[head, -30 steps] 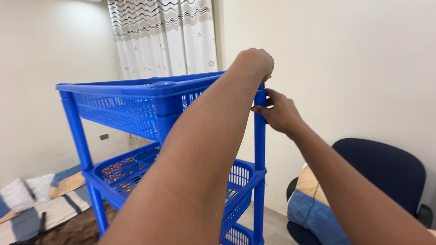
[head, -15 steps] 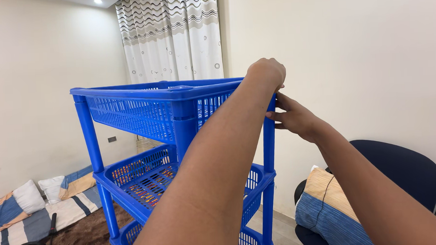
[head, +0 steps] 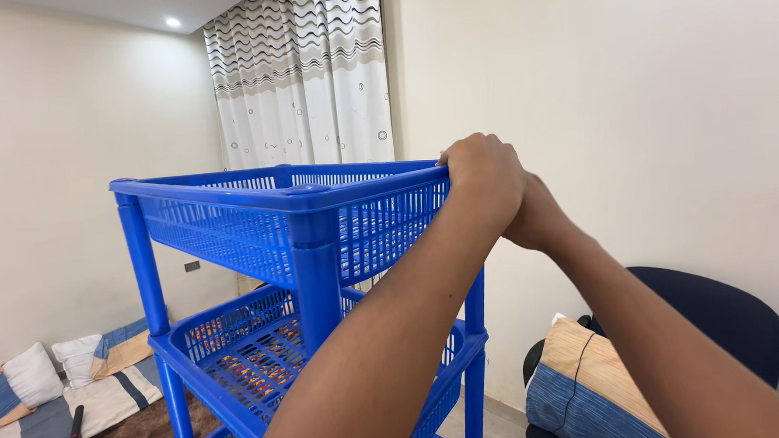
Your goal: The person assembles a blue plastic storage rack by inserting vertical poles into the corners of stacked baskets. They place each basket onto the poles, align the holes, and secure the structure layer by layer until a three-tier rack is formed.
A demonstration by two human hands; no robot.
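Blue plastic rack (head: 312, 249), slatted basket tiers on corner posts. Left hand (head: 484, 175) grips top tier's far-right corner; right hand (head: 538, 212) just behind it. Below the hands, floor (head: 495, 425) carries rack, brown rug (head: 145, 435), striped bedding (head: 91, 403) and pillows (head: 33, 375), far left.

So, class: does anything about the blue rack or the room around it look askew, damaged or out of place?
Nothing stands out. The blue rack stands upright with level baskets, both hands, left hand and right hand, at its far top corner. A pillow rests on the chair.
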